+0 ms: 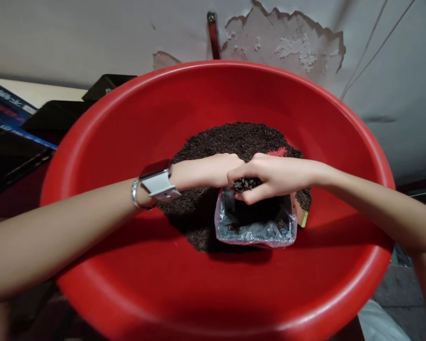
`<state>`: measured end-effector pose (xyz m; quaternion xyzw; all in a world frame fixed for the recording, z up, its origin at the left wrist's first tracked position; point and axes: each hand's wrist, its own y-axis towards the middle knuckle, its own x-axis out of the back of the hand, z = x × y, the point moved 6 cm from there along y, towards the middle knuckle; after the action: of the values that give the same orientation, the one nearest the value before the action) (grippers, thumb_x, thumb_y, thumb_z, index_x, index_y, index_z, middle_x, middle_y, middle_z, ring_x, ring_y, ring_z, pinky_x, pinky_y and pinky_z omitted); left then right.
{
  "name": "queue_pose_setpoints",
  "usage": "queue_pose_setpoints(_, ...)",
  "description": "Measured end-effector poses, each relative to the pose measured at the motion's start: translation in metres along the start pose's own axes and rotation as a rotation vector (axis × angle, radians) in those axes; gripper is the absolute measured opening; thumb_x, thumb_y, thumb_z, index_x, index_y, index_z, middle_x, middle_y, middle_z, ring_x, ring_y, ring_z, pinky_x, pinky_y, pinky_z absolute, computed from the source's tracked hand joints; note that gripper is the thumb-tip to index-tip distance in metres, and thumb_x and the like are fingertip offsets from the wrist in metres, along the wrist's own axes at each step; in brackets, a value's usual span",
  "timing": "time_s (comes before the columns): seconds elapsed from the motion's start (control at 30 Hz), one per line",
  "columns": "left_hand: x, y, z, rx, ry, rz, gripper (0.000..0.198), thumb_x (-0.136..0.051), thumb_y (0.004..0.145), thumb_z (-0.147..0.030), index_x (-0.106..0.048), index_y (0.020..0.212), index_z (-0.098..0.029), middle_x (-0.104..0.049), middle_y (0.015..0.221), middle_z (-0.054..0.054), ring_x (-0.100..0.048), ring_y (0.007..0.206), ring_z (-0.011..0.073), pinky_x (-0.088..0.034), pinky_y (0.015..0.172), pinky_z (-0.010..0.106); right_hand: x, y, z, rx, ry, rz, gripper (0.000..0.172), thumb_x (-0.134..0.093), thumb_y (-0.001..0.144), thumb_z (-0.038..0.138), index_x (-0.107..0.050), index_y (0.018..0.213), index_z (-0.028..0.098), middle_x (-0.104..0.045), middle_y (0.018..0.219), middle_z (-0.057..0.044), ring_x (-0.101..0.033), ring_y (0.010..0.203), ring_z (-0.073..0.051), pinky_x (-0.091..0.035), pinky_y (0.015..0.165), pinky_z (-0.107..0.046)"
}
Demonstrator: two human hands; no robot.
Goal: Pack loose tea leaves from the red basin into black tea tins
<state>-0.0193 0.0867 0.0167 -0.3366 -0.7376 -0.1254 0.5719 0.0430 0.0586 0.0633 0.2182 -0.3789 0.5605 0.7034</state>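
A large red basin (128, 265) fills most of the view, with a heap of dark loose tea leaves (234, 137) in its middle. An open foil pouch (255, 227) with a silvery inside stands in the heap, mouth up. My right hand (270, 177) is closed on a clump of the dark leaves just above the pouch's mouth. My left hand (213, 170), with a white-strapped watch (159, 182) and a metal bangle on the wrist, is beside it at the pouch's far left edge. Its fingers are hidden behind my right hand.
Behind the basin is a grey wall with peeling paint (287, 42) and a metal bracket (213, 33). Dark boxes and a blue printed carton (7, 118) lie at the left. A dark floor shows at the lower right.
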Motion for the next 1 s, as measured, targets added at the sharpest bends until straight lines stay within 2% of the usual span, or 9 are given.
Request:
queue_pose_setpoints(0.1, -0.009, 0.006, -0.002, -0.049, 0.05, 0.1, 0.025, -0.046, 0.079, -0.02, -0.067, 0.074, -0.008, -0.064, 0.067, 0.004, -0.041, 0.054, 0.0097, -0.032, 0.052, 0.022, -0.01, -0.001, 0.004, -0.014, -0.09, 0.072, 0.011, -0.062, 0.074, 0.017, -0.062, 0.085, 0.017, -0.053, 0.067, 0.002, -0.049, 0.066, -0.011, -0.034, 0.06, -0.022)
queue_pose_setpoints(0.2, -0.012, 0.01, -0.001, -0.013, 0.013, 0.157, 0.034, -0.037, 0.086, -0.025, -0.069, 0.086, -0.013, -0.068, 0.08, 0.005, -0.05, 0.061, 0.0117, -0.035, 0.057, 0.022, -0.023, -0.003, 0.006, -0.037, -0.236, 0.161, 0.012, -0.064, 0.075, 0.018, -0.063, 0.087, 0.017, -0.055, 0.067, 0.001, -0.049, 0.062, -0.012, -0.032, 0.056, -0.023)
queue_pose_setpoints(0.37, -0.01, 0.009, -0.003, 0.014, 0.011, 0.192, 0.032, -0.037, 0.088, -0.026, -0.067, 0.094, -0.018, -0.07, 0.091, 0.003, -0.057, 0.07, 0.0129, -0.036, 0.063, 0.021, -0.036, -0.006, 0.004, -0.046, -0.429, 0.264, 0.023, -0.065, 0.073, 0.014, -0.062, 0.097, 0.016, -0.058, 0.072, -0.002, -0.05, 0.06, -0.013, -0.03, 0.052, -0.025)
queue_pose_setpoints(0.63, -0.011, 0.008, -0.002, 0.061, -0.01, 0.201, 0.034, -0.037, 0.088, -0.026, -0.069, 0.097, -0.019, -0.069, 0.095, 0.003, -0.057, 0.071, 0.0135, -0.037, 0.063, 0.023, -0.031, -0.005, 0.007, -0.009, -0.416, 0.199, 0.023, -0.058, 0.074, 0.008, -0.058, 0.094, 0.017, -0.06, 0.082, -0.003, -0.049, 0.063, -0.011, -0.028, 0.052, -0.024)
queue_pose_setpoints(0.83, -0.015, 0.011, 0.001, 0.082, 0.021, 0.245, 0.032, -0.041, 0.083, -0.024, -0.069, 0.098, -0.02, -0.069, 0.093, 0.002, -0.056, 0.068, 0.0126, -0.036, 0.061, 0.021, -0.026, -0.008, 0.012, 0.037, -0.426, 0.163, 0.025, -0.051, 0.075, 0.003, -0.054, 0.098, 0.013, -0.059, 0.086, -0.004, -0.041, 0.057, -0.007, -0.023, 0.05, -0.022)
queue_pose_setpoints(1.0, -0.02, 0.016, 0.006, 0.01, 0.001, 0.193, 0.029, -0.045, 0.081, -0.03, -0.071, 0.085, -0.019, -0.068, 0.08, 0.003, -0.053, 0.063, 0.0138, -0.035, 0.059, 0.024, -0.025, -0.009, 0.012, 0.057, -0.43, 0.142, 0.03, -0.051, 0.076, 0.003, -0.052, 0.104, 0.013, -0.058, 0.09, -0.005, -0.041, 0.059, -0.006, -0.024, 0.051, -0.022)
